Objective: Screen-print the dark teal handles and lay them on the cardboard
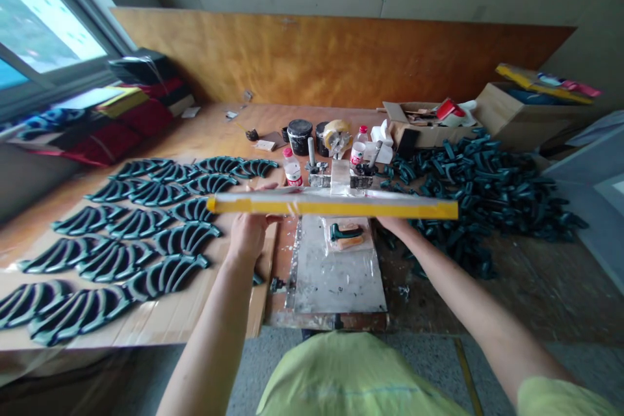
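A flat frame with yellow tape along its front edge (336, 208) is raised, nearly edge-on, above a grey metal base plate (336, 279). My left hand (251, 233) is closed on its left part, thumb below the bar and fingertips faintly showing above. My right hand (389, 221) is at the frame's right part; its fingers are hidden behind the bar. On the plate, a dark green curved piece (346, 231) lies in a light-coloured holder (348, 244). Behind the frame stands a metal clamp (319, 175) with upright bolts.
Rows of dark green curved pieces (117, 257) lie on cardboard (195, 312) to the left. A heap of similar pieces (468, 188) covers the right side. Bottles (292, 169), black tubs (299, 136) and cardboard boxes (526, 117) stand at the back.
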The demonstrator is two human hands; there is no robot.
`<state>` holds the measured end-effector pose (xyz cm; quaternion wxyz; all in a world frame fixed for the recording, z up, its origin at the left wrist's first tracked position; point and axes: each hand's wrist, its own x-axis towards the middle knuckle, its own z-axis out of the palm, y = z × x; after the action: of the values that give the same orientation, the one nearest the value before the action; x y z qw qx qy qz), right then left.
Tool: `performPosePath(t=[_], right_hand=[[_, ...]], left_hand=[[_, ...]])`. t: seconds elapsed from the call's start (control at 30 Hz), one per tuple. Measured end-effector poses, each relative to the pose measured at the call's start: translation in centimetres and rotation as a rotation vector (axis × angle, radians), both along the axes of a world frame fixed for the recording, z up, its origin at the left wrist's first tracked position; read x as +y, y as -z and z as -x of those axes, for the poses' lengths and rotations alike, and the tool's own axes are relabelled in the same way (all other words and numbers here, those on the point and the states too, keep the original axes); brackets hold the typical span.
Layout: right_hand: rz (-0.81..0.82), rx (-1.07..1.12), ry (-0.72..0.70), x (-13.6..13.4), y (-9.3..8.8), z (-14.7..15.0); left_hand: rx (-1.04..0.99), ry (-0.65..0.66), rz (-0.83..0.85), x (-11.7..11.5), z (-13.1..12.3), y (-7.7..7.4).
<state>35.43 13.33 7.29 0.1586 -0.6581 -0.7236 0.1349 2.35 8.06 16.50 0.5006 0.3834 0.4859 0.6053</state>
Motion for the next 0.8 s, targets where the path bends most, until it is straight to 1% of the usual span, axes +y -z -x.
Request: performPosePath(t=[0.07, 0.1, 0.13, 0.17, 0.2, 0.23, 0.27, 0.33, 0.37, 0.43, 0.47, 0.5, 0.53, 0.57, 0.6, 0.67, 0.7, 0.73, 0.77, 0.8], right_hand=[[0.032, -0.022, -0.169, -2.0, 2.2, 0.7], [0.029, -0.041, -0.241, -2.8, 3.0, 1.3], [0.024, -0.063, -0.295, -3.4, 3.5, 1.8], [0.015, -0.083, -0.326, -3.9, 3.6, 2.4], [0.0, -0.096, -0.337, -4.3, 3.5, 3.0], [-0.021, -0.097, -0.333, -4.8, 3.2, 3.6], [-0.045, -0.09, -0.324, -5.4, 2.8, 4.3], [-0.116, -0.073, -0.332, -7.1, 1.9, 6.1], [-0.155, -0.069, -0.375, -8.2, 1.6, 7.1], [-0.204, -0.053, -0.557, -10.3, 1.5, 9.0], [-0.214, -0.037, -0.657, -11.1, 1.6, 9.5], [-0.215, -0.018, -0.726, -11.7, 1.7, 9.4], [-0.21, -0.005, -0.738, -12.0, 1.9, 8.6], [-0.206, -0.007, -0.68, -12.0, 2.0, 7.2], [-0.202, -0.03, -0.562, -11.8, 2.0, 5.1], [-0.183, -0.131, -0.232, -11.2, 1.9, -0.6], [-0.156, -0.197, -0.089, -10.9, 1.9, -3.8], [-0.114, -0.257, 0.016, -10.7, 2.0, -6.9], [-0.064, -0.308, 0.087, -10.7, 2.2, -9.8], [-0.015, -0.342, 0.108, -10.8, 2.5, -12.4]], left_hand=[[-0.023, 0.023, -0.016, 1.5, -0.6, -1.3], [-0.038, 0.009, -0.017, 1.8, -0.9, -1.6], [-0.058, -0.025, -0.022, 1.8, -1.1, -1.4], [-0.077, -0.065, -0.02, 1.4, -1.5, -0.8], [-0.088, -0.088, 0.009, 0.6, -1.9, 0.2], [-0.087, -0.064, 0.082, -0.5, -2.5, 1.5], [-0.08, -0.001, 0.186, -1.9, -3.2, 3.0], [-0.045, 0.26, 0.485, -5.1, -4.8, 6.3], [-0.066, 0.329, 0.58, -6.8, -5.5, 7.9], [-0.15, 0.35, 0.679, -9.5, -6.0, 10.4], [-0.185, 0.32, 0.694, -10.5, -5.5, 11.3], [-0.201, 0.28, 0.704, -11.2, -4.6, 12.2], [-0.194, 0.23, 0.717, -11.7, -3.1, 12.9], [-0.162, 0.167, 0.733, -12.1, -1.1, 13.7], [-0.12, 0.093, 0.762, -12.5, 1.3, 14.6], [-0.003, -0.108, 0.837, -13.1, 6.4, 16.5], [0.072, -0.197, 0.883, -13.5, 8.8, 17.5], [0.143, -0.287, 0.921, -13.9, 10.9, 18.5], [0.187, -0.329, 0.967, -14.2, 12.6, 19.4], [0.239, -0.352, 1.017, -14.5, 13.8, 20.1]])
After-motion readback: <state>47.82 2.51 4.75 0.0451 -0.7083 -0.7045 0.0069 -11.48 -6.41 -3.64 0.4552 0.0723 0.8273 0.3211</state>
